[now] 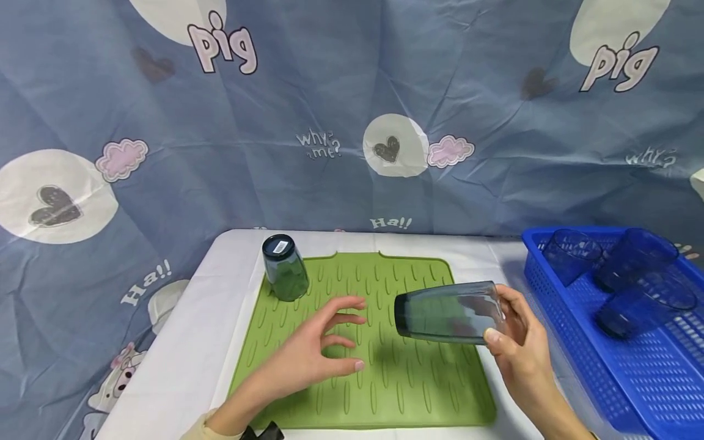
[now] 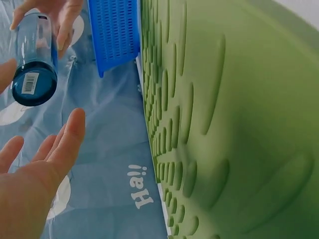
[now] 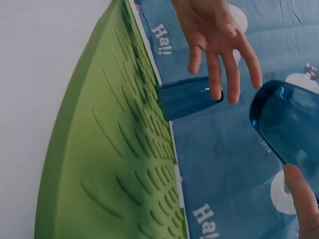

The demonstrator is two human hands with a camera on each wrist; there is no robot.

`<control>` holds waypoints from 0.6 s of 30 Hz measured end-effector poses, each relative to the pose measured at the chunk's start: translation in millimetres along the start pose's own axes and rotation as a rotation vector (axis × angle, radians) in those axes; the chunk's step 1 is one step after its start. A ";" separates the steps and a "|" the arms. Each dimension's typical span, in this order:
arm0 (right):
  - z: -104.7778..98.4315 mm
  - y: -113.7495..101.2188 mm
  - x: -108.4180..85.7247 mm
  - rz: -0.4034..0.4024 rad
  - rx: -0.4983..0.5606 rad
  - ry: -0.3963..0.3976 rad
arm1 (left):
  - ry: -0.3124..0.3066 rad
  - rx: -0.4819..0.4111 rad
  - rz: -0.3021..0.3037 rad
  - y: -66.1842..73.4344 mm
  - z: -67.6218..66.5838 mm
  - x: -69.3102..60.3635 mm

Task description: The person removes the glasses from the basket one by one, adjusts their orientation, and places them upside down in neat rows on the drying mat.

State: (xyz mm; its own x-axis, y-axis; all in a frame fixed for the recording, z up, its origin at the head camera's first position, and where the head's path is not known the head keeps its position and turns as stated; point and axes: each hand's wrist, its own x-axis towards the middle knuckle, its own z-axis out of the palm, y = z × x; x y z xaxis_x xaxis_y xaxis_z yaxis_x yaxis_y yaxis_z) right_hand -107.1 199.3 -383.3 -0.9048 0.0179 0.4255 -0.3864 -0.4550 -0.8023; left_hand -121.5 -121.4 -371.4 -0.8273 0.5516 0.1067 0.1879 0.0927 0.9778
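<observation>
My right hand (image 1: 522,354) grips a blue-tinted glass (image 1: 448,311) near its rim, holding it sideways above the green ribbed mat (image 1: 385,391), its dark base pointing left. In the left wrist view the glass (image 2: 35,64) shows a barcode label on its base. My left hand (image 1: 313,351) is over the mat, fingers spread and bent, a gap between them and the glass base; it holds nothing. Upside down at the mat's back left corner stands another glass (image 1: 286,269), labelled on its base, also visible behind the left hand (image 3: 219,45) in the right wrist view.
On the right, a blue perforated basket (image 1: 583,360) contains several similar glasses (image 1: 643,305), some tilted. A white cloth (image 1: 187,342) covers the table beneath the mat. Behind the table hangs a blue printed cloth (image 1: 308,91).
</observation>
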 end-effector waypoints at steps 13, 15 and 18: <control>19.2 7.0 -14.5 0.070 -0.130 -0.100 | -0.061 -0.041 -0.035 -3.9 19.4 -2.1; 22.0 8.6 -16.4 0.069 -0.146 -0.115 | -0.067 -0.048 -0.051 -3.1 22.2 -3.5; 25.6 10.0 -20.5 0.091 -0.169 -0.127 | -0.066 -0.077 -0.057 -2.9 26.6 -4.4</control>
State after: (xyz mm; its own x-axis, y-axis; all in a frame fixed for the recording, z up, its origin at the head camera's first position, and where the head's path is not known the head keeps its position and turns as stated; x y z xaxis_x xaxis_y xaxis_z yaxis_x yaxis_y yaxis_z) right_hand -87.9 171.6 -389.4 -0.9116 -0.1331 0.3889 -0.3385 -0.2936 -0.8940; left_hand -104.3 -102.1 -379.5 -0.7981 0.6012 0.0409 0.0981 0.0627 0.9932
